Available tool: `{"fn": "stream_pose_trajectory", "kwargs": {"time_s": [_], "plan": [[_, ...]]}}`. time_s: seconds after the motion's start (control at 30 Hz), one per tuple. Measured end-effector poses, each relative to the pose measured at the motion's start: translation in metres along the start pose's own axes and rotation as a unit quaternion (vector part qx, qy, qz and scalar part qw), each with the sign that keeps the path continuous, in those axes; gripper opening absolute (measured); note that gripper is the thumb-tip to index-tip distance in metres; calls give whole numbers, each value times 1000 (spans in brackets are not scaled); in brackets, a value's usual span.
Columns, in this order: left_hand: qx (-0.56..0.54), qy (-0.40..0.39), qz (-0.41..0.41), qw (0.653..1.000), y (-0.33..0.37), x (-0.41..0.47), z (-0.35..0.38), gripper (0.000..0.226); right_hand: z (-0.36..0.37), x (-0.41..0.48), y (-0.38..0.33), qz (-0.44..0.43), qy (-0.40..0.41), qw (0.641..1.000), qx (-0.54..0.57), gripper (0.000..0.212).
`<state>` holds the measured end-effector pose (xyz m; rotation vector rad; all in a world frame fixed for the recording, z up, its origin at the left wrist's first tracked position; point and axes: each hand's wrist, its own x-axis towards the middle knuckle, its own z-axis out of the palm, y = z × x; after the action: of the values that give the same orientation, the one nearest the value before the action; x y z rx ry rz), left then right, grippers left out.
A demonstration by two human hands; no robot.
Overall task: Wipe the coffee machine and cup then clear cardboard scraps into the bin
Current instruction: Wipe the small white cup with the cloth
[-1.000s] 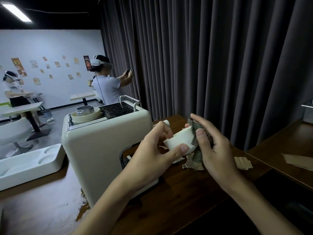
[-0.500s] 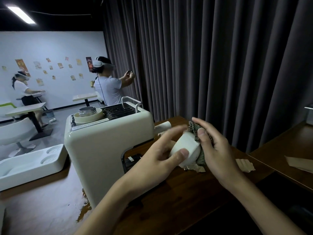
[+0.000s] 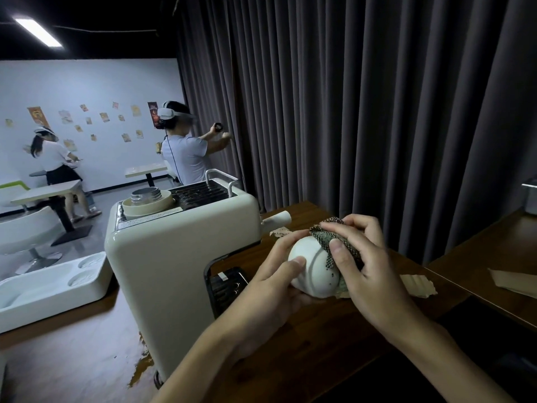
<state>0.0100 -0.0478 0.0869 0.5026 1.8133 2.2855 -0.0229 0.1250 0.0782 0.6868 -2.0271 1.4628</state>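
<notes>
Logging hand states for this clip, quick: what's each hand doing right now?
Left hand: grips the white cup.
Right hand: pinches the checked cloth against the cup.

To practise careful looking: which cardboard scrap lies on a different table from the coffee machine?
The flat scrap at far right, on the neighbouring table; the ridged scraps share the coffee machine's table.

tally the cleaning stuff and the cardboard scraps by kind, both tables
coffee machine: 1
cup: 1
cloth: 1
cardboard scraps in plain view: 3 (more may be hidden)
total: 6
</notes>
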Motion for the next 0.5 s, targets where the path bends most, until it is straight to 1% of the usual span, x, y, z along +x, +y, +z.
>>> {"fn": "stream_pose_trajectory", "kwargs": {"time_s": [0.13, 0.2, 0.3, 0.37, 0.43, 0.5], "plan": [[-28, -63, -8, 998, 4, -4, -2, 39, -4, 1, -4, -1, -1, 1000, 2, 34], [-39, -71, 1, 997, 5, -3, -1, 42, -7, 0, -6, -1, 11, 1000, 20, 30], [-88, -48, 25, 995, 1, 0, 2, 42, -9, -5, -8, -23, 34, 999, 23, 22], [-118, -32, 33, 992, -3, 1, 5, 49, -7, -11, -9, -36, 38, 999, 15, 22], [-118, -18, 32, 992, -6, 2, 8, 55, -6, -15, -11, -42, 33, 999, 3, 25], [-92, -3, 31, 995, -6, 0, 12, 54, -7, -17, -13, -50, 24, 998, -18, 27]]}}
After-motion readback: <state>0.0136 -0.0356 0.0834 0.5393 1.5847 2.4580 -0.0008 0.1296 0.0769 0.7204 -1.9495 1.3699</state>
